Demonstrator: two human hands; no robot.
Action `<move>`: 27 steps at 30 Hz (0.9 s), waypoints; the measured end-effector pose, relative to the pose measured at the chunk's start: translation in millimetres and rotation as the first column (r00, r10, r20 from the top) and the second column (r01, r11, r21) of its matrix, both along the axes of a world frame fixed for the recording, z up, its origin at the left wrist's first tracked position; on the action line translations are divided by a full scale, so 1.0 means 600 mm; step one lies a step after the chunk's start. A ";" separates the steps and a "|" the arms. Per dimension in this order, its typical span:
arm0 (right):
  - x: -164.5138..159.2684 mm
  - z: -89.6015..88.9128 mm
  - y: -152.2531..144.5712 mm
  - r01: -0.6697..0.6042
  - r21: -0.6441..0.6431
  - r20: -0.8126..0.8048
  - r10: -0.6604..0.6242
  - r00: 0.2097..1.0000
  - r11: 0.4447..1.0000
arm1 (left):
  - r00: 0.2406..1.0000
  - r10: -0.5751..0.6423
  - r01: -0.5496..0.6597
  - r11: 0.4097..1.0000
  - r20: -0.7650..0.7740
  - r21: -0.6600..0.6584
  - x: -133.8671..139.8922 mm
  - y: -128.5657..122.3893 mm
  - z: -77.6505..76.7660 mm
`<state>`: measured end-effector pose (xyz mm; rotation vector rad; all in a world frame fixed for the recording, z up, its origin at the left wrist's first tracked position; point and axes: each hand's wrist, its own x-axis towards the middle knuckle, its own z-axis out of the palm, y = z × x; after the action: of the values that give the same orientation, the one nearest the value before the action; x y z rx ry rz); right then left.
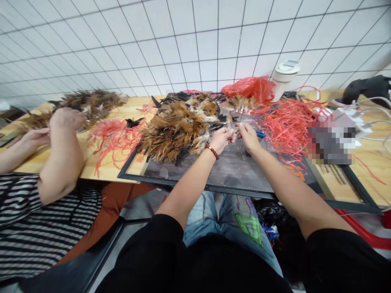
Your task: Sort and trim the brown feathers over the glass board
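Observation:
My left hand [224,139], with a beaded bracelet at the wrist, is closed in a pinch on a small pale feather [229,119] that sticks up above the fingers. Close beside it, my right hand [248,136] has its fingers pinched together near the feather's lower end. Whatever lies between the right fingertips is too small to make out. A blue-handled tool [260,134] shows just beyond the right hand; its kind is unclear. Left of my hands lies a big heap of brown and black feathers [175,126]. Both hands are over a dark, framed board [241,171].
Tangled pink plastic strips [287,126] lie to the right, with more strips [117,136] at left. A red plastic bag [250,88] and white container [284,77] stand by the tiled wall. A co-worker's arms [65,142] reach over another feather pile [91,101].

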<state>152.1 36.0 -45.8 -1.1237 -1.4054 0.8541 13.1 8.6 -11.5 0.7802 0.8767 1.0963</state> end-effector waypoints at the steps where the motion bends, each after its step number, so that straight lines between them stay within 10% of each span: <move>1: 0.000 0.001 0.000 -0.020 0.003 -0.018 0.020 1.000 1.000 | 1.000 0.004 -0.004 1.000 0.006 0.001 0.000 0.000 0.000; 27: 0.003 -0.006 0.009 -0.013 0.011 -0.139 0.014 0.990 1.000 | 0.976 0.033 -0.034 0.999 -0.214 0.003 0.019 -0.005 0.009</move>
<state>153.9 41.5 -49.6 -1.0279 -1.3015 0.9170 24.8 5.6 -6.0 0.8976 1.0751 1.0540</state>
